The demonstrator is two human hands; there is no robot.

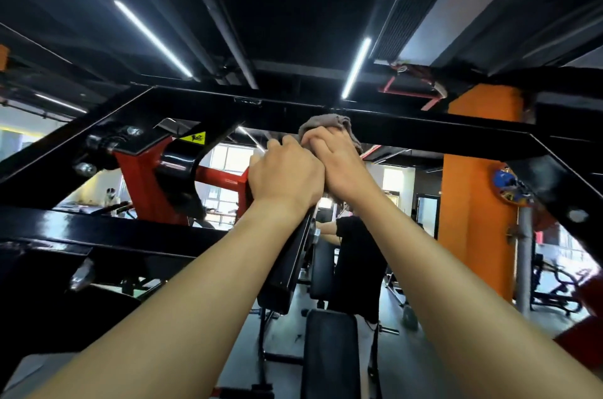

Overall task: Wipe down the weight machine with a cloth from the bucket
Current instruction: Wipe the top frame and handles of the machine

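Black steel beams of the weight machine (98,225) fill the left side, and they are joined with silver bolts (86,167). A little to the right, a yellow warning sticker (194,138) sits on a black curved part, just above a red bracket (143,183).

Near the middle, the left hand (287,178) is raised. Its fingers curl over the top end of a black slanted bar (288,268), so this grip is clamped on the bar. The right hand (342,163) touches the left one, side by side and a little higher. Its grip is closed around a grey-brown cloth (326,122), which is bunched. The cloth is pressed against the lower face of the black top beam (440,137) that runs across the machine, and part of it shows above and to the right of the fingers.

Below the hands, at the near side, there is a black seat pad (329,353). Farther back, between the two forearms, a person in a black shirt (355,255) stands by other equipment.

To the right, behind the frame, an orange pillar (476,203) goes up to the dark ceiling. A round blue and orange object (505,185) is at its right edge; I cannot tell what it is. White light strips (356,67) run across the ceiling above.
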